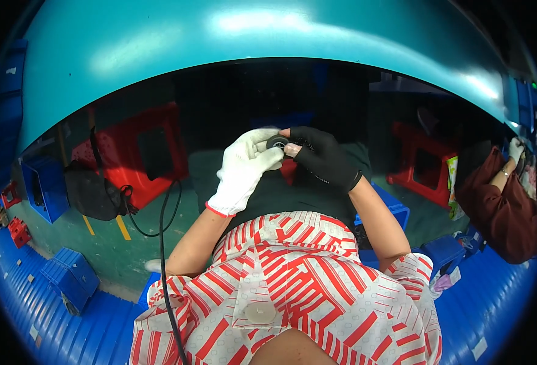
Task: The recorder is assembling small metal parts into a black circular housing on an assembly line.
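Observation:
A small black wheel with a pale spoked hub is held up between my two hands, over my lap. My left hand, in a white knit glove with a red cuff, pinches it from the left with fingers and thumb. From the right, my right hand grips its edge; the black glove leaves thumb and fingertip bare. Fingers cover part of the wheel's rim on both sides.
A shiny teal table curves across the far side. Red stools stand left and right. A black cable hangs at my left. Blue crates sit on the floor. A co-worker in a brown sleeve is at far right.

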Tool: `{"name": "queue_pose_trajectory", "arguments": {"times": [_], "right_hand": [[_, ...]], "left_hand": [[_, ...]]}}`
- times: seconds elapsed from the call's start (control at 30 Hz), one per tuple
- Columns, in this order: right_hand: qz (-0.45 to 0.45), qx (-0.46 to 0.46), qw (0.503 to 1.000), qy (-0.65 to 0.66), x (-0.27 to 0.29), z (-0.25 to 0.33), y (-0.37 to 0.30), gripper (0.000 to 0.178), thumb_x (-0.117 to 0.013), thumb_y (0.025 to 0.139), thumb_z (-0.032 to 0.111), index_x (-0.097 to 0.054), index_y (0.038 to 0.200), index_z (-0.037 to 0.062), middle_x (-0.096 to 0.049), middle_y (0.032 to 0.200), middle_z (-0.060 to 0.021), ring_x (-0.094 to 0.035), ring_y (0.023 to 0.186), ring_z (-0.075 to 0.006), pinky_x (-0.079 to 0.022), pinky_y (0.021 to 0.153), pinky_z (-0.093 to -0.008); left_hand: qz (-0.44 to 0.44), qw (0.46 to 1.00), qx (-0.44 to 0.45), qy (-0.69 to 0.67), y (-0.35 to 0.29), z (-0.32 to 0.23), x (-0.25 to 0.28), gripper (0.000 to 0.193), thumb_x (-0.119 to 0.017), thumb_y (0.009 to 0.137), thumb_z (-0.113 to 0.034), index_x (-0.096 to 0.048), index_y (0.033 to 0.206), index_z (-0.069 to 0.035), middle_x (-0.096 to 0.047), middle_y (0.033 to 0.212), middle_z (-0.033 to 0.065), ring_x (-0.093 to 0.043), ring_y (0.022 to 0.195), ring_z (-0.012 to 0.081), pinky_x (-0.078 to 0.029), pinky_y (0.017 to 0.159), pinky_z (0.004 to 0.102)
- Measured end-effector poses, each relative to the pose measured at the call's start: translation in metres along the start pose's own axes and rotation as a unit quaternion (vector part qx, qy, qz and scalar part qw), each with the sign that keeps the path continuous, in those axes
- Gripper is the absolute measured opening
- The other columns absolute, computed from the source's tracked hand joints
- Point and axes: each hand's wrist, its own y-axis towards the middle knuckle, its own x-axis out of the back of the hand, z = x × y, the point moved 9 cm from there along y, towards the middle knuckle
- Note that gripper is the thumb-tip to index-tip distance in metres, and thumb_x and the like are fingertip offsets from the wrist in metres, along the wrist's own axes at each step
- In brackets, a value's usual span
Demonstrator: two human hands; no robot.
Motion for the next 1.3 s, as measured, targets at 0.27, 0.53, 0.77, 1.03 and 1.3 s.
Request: {"name": "queue_pose_trajectory", "arguments": {"times": [0.27,0.53,0.77,1.03,1.3], "right_hand": [[-0.104,0.171,0.973,-0.117,0.007,0.041,-0.015,0.028,-0.067,0.081,0.006,-0.062,0.109,0.0013,-0.062,0.098,-0.0097,-0.061,0.089,-0.0185,-0.048,0.078,-0.0265],[-0.116,0.151,0.981,-0.047,0.002,0.029,-0.015,0.042,-0.073,0.075,0.006,-0.058,0.113,0.0033,-0.059,0.106,-0.0128,-0.062,0.088,-0.0239,-0.051,0.073,-0.0296],[-0.078,0.132,0.986,-0.070,-0.004,0.024,-0.014,0.047,-0.069,0.079,0.005,-0.053,0.123,0.0022,-0.055,0.112,-0.0116,-0.059,0.098,-0.0206,-0.049,0.083,-0.0295],[-0.162,0.144,0.956,-0.197,0.009,0.032,-0.012,0.041,-0.072,0.075,0.017,-0.059,0.113,0.0066,-0.059,0.101,-0.0146,-0.060,0.086,-0.0308,-0.048,0.073,-0.0361],[-0.205,0.368,0.831,-0.364,0.054,0.157,-0.032,0.023,-0.073,0.073,0.018,-0.065,0.093,0.0088,-0.064,0.087,-0.0078,-0.062,0.079,-0.0262,-0.050,0.068,-0.0368]], "left_hand": [[0.050,0.980,-0.006,-0.194,-0.002,-0.009,-0.002,0.040,-0.059,0.088,-0.008,-0.047,0.121,0.009,-0.060,0.108,0.0168,-0.064,0.093,0.0233,-0.058,0.076,0.0316],[0.076,0.985,0.000,-0.158,-0.007,-0.006,-0.004,0.042,-0.058,0.085,0.002,-0.045,0.125,0.007,-0.058,0.113,0.0190,-0.062,0.102,0.0249,-0.057,0.083,0.0332],[0.077,0.984,0.001,-0.162,-0.008,-0.004,-0.003,0.042,-0.056,0.085,0.003,-0.045,0.125,0.007,-0.057,0.115,0.0189,-0.063,0.100,0.0235,-0.057,0.084,0.0331],[-0.008,0.986,0.000,-0.169,-0.005,0.001,0.010,0.046,-0.060,0.086,-0.005,-0.044,0.127,0.007,-0.057,0.114,0.0178,-0.064,0.097,0.0249,-0.054,0.085,0.0337],[-0.072,0.988,-0.010,-0.136,0.012,0.013,0.042,0.041,-0.059,0.087,-0.011,-0.048,0.122,0.009,-0.065,0.090,0.0212,-0.067,0.080,0.0283,-0.055,0.076,0.0394]]}}
